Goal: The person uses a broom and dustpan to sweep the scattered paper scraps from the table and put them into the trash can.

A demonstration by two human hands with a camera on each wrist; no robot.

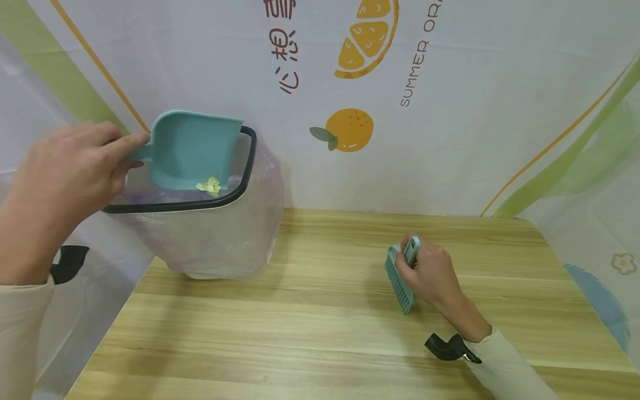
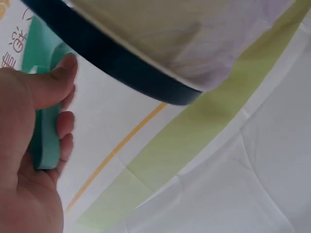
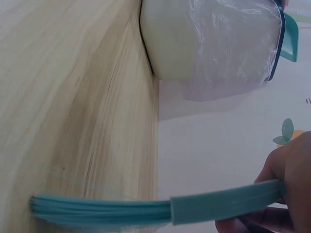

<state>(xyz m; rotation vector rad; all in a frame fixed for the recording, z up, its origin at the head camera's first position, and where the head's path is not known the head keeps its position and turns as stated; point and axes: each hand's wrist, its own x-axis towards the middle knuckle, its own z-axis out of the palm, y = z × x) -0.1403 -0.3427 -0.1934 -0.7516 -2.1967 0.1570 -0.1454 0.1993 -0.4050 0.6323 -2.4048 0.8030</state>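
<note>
In the head view my left hand [image 1: 75,166] grips the handle of a teal dustpan [image 1: 195,147], which is tilted over the opening of a lined trash bin [image 1: 215,239]. A small crumpled yellow-green scrap [image 1: 210,186] shows at the dustpan's lower edge. The left wrist view shows the fingers curled round the teal handle [image 2: 47,141], beside the bin's dark rim [image 2: 121,63]. On the right, my right hand [image 1: 430,272] holds a teal hand brush [image 1: 400,283] by its handle. Its bristles [image 3: 102,209] point down to the wooden tabletop in the right wrist view.
The bin stands at the back left of the wooden table [image 1: 320,333], with a clear plastic bag over its dark rim. Behind the table hangs a white printed curtain [image 1: 450,139] with orange drawings. It also covers both sides.
</note>
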